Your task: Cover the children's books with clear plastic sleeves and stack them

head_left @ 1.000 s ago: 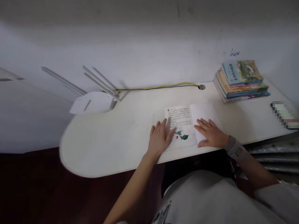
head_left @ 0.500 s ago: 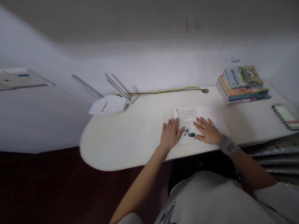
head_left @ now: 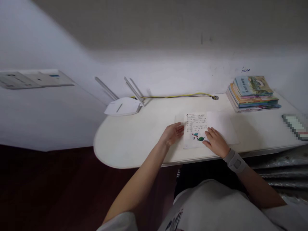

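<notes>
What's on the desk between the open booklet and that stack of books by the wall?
In the head view, nothing stands between the open booklet and the stack of books: only bare desk. The cable hole sits just behind that stretch.

I see the open booklet (head_left: 199, 130) lying near the desk's (head_left: 134, 144) front edge, the router (head_left: 123, 106) at its back-left. The book stack (head_left: 253, 93) sits at the back-right corner, a cable (head_left: 178, 95) along the back edge.
</notes>
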`<state>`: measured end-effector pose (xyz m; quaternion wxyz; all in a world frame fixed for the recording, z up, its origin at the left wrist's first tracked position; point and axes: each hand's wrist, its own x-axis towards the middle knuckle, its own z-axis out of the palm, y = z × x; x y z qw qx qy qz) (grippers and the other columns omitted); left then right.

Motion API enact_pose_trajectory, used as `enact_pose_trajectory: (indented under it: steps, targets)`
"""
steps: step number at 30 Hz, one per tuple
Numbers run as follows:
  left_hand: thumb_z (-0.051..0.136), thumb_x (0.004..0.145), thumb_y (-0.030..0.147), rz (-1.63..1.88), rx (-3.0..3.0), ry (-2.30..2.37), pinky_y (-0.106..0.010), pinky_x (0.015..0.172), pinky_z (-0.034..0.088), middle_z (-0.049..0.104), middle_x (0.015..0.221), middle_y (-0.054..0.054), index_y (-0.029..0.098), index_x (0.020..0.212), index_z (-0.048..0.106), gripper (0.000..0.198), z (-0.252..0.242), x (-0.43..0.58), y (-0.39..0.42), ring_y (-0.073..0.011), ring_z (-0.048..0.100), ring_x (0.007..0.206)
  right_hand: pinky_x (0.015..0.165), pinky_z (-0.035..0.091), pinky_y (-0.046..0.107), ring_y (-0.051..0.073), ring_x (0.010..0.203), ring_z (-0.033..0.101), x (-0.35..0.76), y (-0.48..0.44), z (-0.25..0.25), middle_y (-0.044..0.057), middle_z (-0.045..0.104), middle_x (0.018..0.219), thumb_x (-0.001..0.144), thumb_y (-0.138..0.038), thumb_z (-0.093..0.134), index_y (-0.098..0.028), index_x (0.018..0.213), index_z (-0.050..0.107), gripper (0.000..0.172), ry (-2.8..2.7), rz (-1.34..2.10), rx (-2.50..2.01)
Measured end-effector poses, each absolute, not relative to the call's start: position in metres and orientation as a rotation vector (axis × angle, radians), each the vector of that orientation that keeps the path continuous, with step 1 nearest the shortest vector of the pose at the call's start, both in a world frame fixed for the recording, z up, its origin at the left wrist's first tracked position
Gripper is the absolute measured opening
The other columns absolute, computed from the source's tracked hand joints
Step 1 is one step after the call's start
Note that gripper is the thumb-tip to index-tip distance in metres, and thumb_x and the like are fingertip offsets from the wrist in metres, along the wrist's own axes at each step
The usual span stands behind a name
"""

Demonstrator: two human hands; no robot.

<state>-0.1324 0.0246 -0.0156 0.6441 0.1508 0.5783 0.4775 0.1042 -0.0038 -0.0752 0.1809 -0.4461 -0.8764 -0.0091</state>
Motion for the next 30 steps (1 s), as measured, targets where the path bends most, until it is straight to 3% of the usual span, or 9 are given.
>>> enact_pose_trajectory:
  steps: [5,9,12,15,20,24,27,30]
  targets:
    - [0.056,0.08,0.018,1.116,0.366,1.297,-0.024,0.058,0.048,0.064,0.079,-0.005,0.016,0.078,0.056,0.003,-0.002,-0.129,0.037,-0.0131,0.06,0.065,0.108,0.039,0.05,0.032,0.131,0.045,0.111,0.001,-0.075,0.023,0.054,0.133,0.092,-0.039,0.049,-0.008,0.121,0.058,0.043,-2.427,0.147,-1.215]
    - [0.06,0.079,0.026,1.164,0.495,1.094,-0.029,0.063,0.052,0.064,0.085,-0.004,0.018,0.085,0.057,0.01,0.02,-0.105,0.043,-0.0136,0.061,0.065,0.105,0.043,0.045,0.026,0.126,0.051,0.123,0.011,-0.069,0.016,0.058,0.131,0.094,-0.055,0.035,-0.016,0.128,0.055,0.055,-2.197,0.594,-1.178]
    - [0.059,0.083,0.036,1.177,0.681,0.896,-0.033,0.079,0.054,0.066,0.1,-0.008,0.018,0.097,0.059,0.024,0.034,-0.076,0.042,-0.0164,0.066,0.083,0.094,0.051,0.043,0.023,0.118,0.059,0.14,0.023,-0.056,0.015,0.059,0.132,0.094,-0.063,0.02,-0.022,0.141,0.04,0.066,-1.845,1.005,-1.133]
    - [0.056,0.086,0.044,1.077,0.968,0.839,-0.041,0.092,0.05,0.066,0.114,-0.014,0.015,0.11,0.06,0.038,0.041,-0.051,0.037,-0.0232,0.063,0.105,0.082,0.056,0.041,0.023,0.109,0.064,0.165,0.036,-0.041,0.014,0.057,0.134,0.093,-0.065,0.015,-0.027,0.148,0.025,0.068,-1.518,1.186,-1.112]
    - [0.051,0.09,0.042,0.956,1.696,1.109,-0.044,0.106,0.038,0.062,0.129,-0.012,0.015,0.125,0.059,0.045,0.041,-0.036,0.025,-0.0273,0.054,0.122,0.07,0.058,0.04,0.024,0.092,0.069,0.208,0.045,-0.034,0.014,0.065,0.121,0.09,-0.061,0.035,-0.024,0.142,0.037,0.063,-1.405,1.101,-1.24]
    - [0.042,0.094,0.033,0.758,2.3,1.076,-0.047,0.107,0.038,0.064,0.125,-0.012,0.016,0.123,0.06,0.038,0.045,-0.014,0.003,-0.025,0.058,0.118,0.092,0.051,0.048,0.029,0.12,0.055,0.222,0.042,-0.051,0.014,0.054,0.136,0.085,-0.057,0.05,-0.023,0.138,0.042,0.063,-1.601,0.876,-1.315]
    - [0.04,0.096,0.03,0.933,2.606,1.019,-0.053,0.114,0.024,0.064,0.126,-0.009,0.02,0.122,0.06,0.035,0.059,-0.004,-0.015,-0.0238,0.05,0.128,0.107,0.035,0.057,0.034,0.137,0.035,0.227,0.037,-0.068,0.014,0.045,0.143,0.081,-0.052,0.058,-0.021,0.133,0.049,0.062,-1.815,0.611,-1.41]
    - [0.039,0.097,0.033,1.045,2.625,1.21,-0.055,0.114,0.022,0.063,0.127,-0.009,0.02,0.125,0.058,0.036,0.07,-0.015,-0.019,-0.0259,0.045,0.132,0.109,0.033,0.055,0.032,0.137,0.035,0.234,0.032,-0.074,0.016,0.048,0.139,0.085,-0.044,0.051,-0.018,0.13,0.053,0.052,-1.988,0.406,-1.406]
